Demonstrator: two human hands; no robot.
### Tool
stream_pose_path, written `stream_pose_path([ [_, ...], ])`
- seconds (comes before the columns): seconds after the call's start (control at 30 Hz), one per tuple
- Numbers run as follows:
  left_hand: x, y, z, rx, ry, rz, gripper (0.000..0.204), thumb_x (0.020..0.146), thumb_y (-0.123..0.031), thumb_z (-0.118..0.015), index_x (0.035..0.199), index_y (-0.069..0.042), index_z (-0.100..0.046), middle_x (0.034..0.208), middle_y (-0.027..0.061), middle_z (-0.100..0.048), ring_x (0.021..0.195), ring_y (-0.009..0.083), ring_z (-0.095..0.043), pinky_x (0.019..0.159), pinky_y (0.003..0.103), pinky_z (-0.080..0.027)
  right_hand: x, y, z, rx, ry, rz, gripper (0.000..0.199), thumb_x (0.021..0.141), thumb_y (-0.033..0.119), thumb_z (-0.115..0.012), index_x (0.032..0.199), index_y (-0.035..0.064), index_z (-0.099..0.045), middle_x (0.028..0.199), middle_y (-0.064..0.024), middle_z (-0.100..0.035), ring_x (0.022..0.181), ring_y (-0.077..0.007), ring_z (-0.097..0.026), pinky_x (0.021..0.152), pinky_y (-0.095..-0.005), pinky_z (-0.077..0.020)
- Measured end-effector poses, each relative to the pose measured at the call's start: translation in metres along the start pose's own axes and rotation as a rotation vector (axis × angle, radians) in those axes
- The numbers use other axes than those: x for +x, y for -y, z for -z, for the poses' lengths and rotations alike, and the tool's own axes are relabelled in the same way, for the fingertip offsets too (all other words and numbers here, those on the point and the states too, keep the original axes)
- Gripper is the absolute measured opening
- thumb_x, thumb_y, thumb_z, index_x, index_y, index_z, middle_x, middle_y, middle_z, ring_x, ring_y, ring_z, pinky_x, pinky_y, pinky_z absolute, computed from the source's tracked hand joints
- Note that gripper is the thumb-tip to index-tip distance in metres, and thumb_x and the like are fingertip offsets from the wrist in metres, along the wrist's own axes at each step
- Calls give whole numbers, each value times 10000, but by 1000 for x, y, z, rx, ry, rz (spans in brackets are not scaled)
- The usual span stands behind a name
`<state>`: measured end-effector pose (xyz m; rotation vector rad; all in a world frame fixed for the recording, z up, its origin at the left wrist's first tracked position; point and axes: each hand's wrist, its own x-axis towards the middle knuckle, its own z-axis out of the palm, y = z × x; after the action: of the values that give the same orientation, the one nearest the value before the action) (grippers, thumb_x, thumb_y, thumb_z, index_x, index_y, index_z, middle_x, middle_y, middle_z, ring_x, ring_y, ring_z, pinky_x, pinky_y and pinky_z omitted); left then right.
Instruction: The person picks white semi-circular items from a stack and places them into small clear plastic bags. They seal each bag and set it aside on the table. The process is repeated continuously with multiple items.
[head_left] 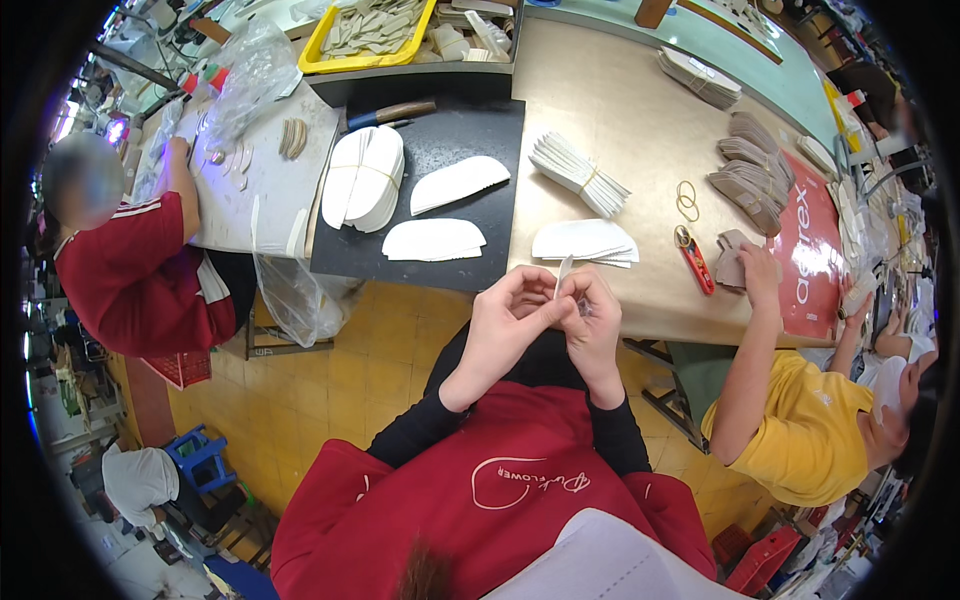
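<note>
both hands [520,318] [593,325] pinch a white piece [563,278]; on the tabletop [610,85], a stack [583,241] just beyond, red cutter [694,262] and rubber bands [682,204] rightward

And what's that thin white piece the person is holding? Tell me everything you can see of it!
The thin white piece is pinched between the left hand and the right hand. It looks flat, maybe like card, but I can't tell what it's made of. It's turned nearly edge-on to the camera, so only a narrow, upright sliver shows above the hands; the rest of its shape is hidden. It's held close to the near edge of the tan workbench.
</note>
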<state>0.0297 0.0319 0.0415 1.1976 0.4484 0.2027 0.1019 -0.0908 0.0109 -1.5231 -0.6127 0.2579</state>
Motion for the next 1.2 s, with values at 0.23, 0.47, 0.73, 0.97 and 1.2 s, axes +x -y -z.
stream_pose_path([
  [0.23, -3, -6, 10, 121, -21, -21, 85, 932, -24, -678, 980, 43, -700, 919, 41, -702, 834, 82, -654, 763, 215, -528, 3, 3, 11, 730, -146, -299, 54, 931, 15, -527, 968, 52, -518, 845, 7, -487, 653, -46, -459, 612, -177, -382],
  [0.47, -3, -10, 13, 254, 52, -156, 124, 900, -6, -690, 1008, 49, -717, 838, 41, -674, 824, 99, -631, 730, 231, -499, 1, 18, 4, 533, -92, -363, 176, 894, 21, -708, 993, 33, -563, 860, 16, -579, 689, -11, -509, 564, -170, -374],
  [0.73, 4, -17, 59, 394, -176, -151, 150, 852, -75, -742, 968, 20, -756, 800, 55, -672, 763, 100, -558, 699, 243, -446, 14, -4, 38, 150, -558, -177, 131, 876, -49, -715, 850, 10, -602, 774, 28, -573, 645, -36, -489, 586, -180, -384],
  [0.97, 4, -4, 100, 359, -261, -156, 148, 856, -67, -745, 978, 15, -762, 820, 50, -685, 758, 88, -563, 689, 237, -435, 12, -15, 53, 108, -770, -171, 132, 908, -2, -695, 862, 32, -576, 775, 26, -543, 602, -17, -403, 507, -186, -307],
  [1.2, 17, -15, 162, 960, -626, -71, 246, 809, -130, -763, 1049, -76, -758, 967, 57, -696, 932, 232, -626, 829, 331, -468, 2, -21, 100, 247, -928, 4, 184, 896, -66, -561, 827, 86, -483, 790, -19, -584, 567, -44, -414, 484, -191, -304],
])
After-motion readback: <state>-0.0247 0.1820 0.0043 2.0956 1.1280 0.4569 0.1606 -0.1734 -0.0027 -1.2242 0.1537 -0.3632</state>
